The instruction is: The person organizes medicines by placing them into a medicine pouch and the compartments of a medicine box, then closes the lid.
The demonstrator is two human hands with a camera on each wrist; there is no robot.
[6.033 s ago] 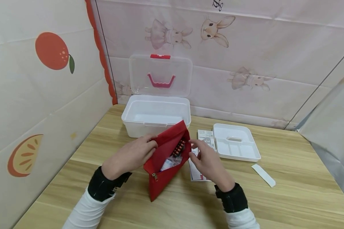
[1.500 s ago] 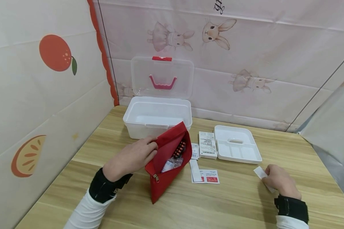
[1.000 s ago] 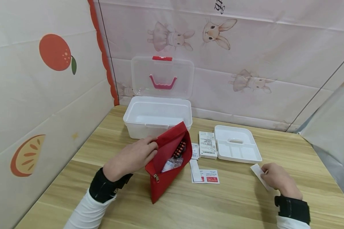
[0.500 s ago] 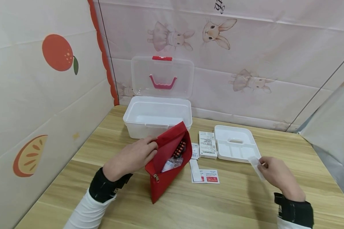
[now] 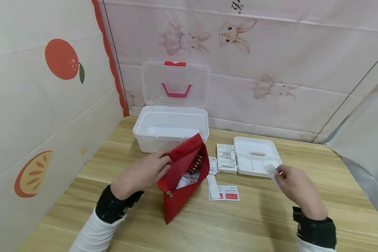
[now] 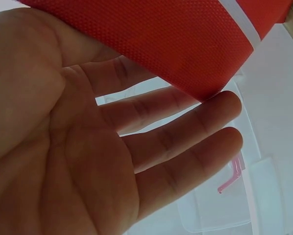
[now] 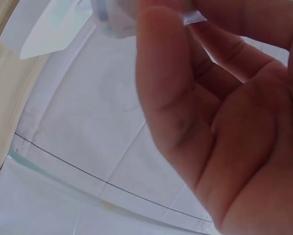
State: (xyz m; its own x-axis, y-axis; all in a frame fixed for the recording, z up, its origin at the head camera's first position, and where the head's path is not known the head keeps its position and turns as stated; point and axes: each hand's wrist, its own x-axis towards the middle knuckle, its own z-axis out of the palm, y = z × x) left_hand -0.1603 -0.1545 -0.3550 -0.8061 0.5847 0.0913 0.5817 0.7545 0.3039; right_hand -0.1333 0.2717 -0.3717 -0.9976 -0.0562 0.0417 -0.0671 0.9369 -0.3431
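Observation:
My left hand (image 5: 141,173) pinches the upper left edge of a red zip pouch (image 5: 184,201) and holds its mouth apart. In the left wrist view the pouch's red fabric (image 6: 171,44) lies between thumb and forefinger, the other fingers spread out. Inside the pouch are a blister pack of dark red capsules (image 5: 196,163) and a clear plastic packet (image 5: 187,180). Over the table at the right, my right hand (image 5: 297,187) pinches a narrow white strip packet (image 5: 272,172) between thumb and forefinger, near the tray's front right corner. Its kind is unclear.
Behind the pouch stands a white box (image 5: 171,122) with its clear lid (image 5: 176,84) raised. Right of the pouch lie a white printed carton (image 5: 226,159), a compartment tray (image 5: 256,155), red-and-white sachets (image 5: 229,193) and another white strip (image 5: 212,187).
My right hand has left the pouch's edge, gone to the strip packet on the table at the right, lifted it and carried it left. My left hand keeps its hold on the pouch.

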